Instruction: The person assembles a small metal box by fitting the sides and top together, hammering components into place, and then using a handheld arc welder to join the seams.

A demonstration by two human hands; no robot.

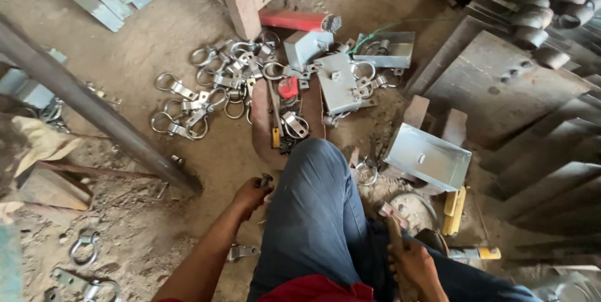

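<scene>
Left hand (251, 193) sits low beside our left knee, fingers curled tight around a small dark metal piece (265, 180), a bolt or pin by the look of it; too small to tell. Right hand (410, 263) is down by the right leg, resting near the dirt floor (156, 89); we can't tell whether it grips anything, fingers partly hidden. Hands are well apart, the blue-jeaned leg (316, 208) between them.

Just ahead of the knee: a worn wooden block (263, 133) with a yellow-handled tool (275, 136) and a ring clamp (294, 125) on it. Beyond that, a heap of ring clamps (206, 95) to the left and grey sheet-metal brackets (338, 79) to the right. A galvanised tray (429, 156) lies right of the leg, and a long steel bar (94, 108) crosses at left.

Our judgement: keep the small piece pinched firmly, since loose parts would vanish in this dirt, and work over the block, not the ground.
</scene>
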